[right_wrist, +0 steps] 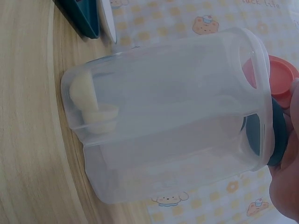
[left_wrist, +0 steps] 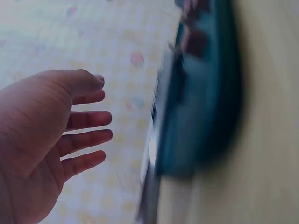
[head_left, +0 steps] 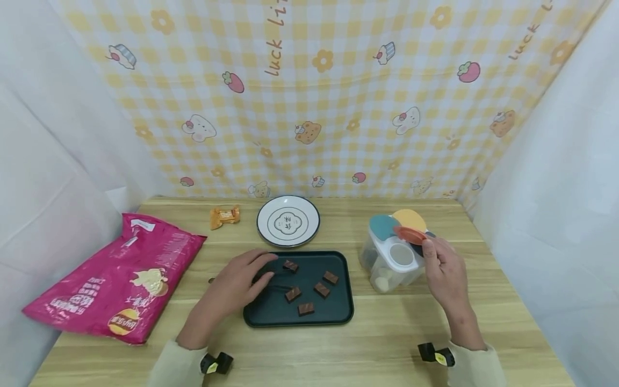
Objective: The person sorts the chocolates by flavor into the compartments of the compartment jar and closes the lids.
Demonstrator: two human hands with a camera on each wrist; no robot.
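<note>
My right hand (head_left: 446, 269) pinches a red lid (head_left: 410, 235) just above a clear storage container (head_left: 387, 269). The container's top has one uncovered round opening, beside teal (head_left: 383, 227), yellow (head_left: 411, 219) and dark blue lids. Pale rounded pieces (right_wrist: 88, 95) lie at its bottom in the right wrist view. Over the left side of a dark green tray (head_left: 333, 317), my left hand (head_left: 237, 282) hovers with relaxed, spread fingers and holds nothing. Beneath it lies a slim metal utensil (left_wrist: 159, 107) with a serrated edge, mostly hidden by the hand in the head view. Several chocolate pieces (head_left: 306, 309) rest on the tray.
A white plate (head_left: 288, 239) with a dark rim stands behind the tray. Left of it is an orange-wrapped snack (head_left: 224, 216). A large pink chip bag (head_left: 121, 279) covers the left of the table. A checked curtain (head_left: 309, 97) hangs at the back.
</note>
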